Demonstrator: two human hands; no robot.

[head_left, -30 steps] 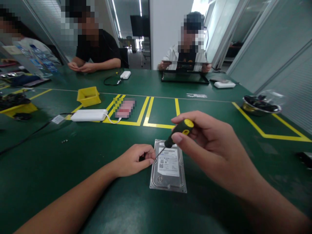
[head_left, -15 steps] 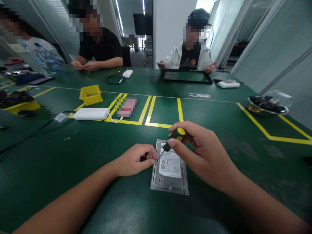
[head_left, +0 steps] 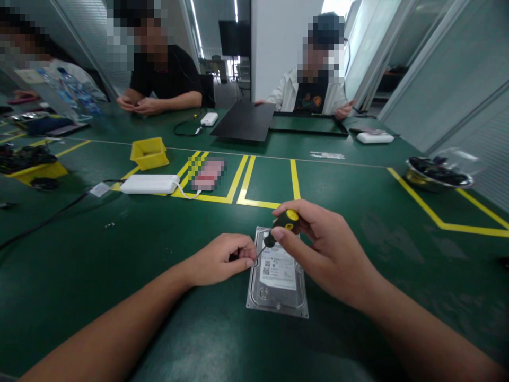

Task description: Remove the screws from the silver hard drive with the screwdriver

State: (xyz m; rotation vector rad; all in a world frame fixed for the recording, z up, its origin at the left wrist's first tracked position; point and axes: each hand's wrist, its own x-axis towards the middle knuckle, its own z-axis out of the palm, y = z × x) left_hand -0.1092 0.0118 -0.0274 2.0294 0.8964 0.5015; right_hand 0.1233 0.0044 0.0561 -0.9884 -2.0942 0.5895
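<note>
A silver hard drive (head_left: 278, 286) with a white label lies flat on the green mat in front of me. My right hand (head_left: 326, 249) is closed round a small screwdriver (head_left: 280, 228) with a black and yellow handle; its thin shaft slants down to the drive's left edge. My left hand (head_left: 222, 260) rests on the mat against that left edge, fingers curled in a pinch beside the screwdriver's tip. What the pinch holds is too small to make out.
A white power pack (head_left: 149, 184) with a cable and a yellow bin (head_left: 149, 153) lie on the mat to the far left. A metal bowl (head_left: 437, 175) of dark parts stands at right. Other people sit across the table; one has a black panel (head_left: 246, 121) and a frame (head_left: 308, 124).
My right hand has come lower and closer to the drive with the screwdriver. The person across the table has laid a black panel down to the left of the frame.
</note>
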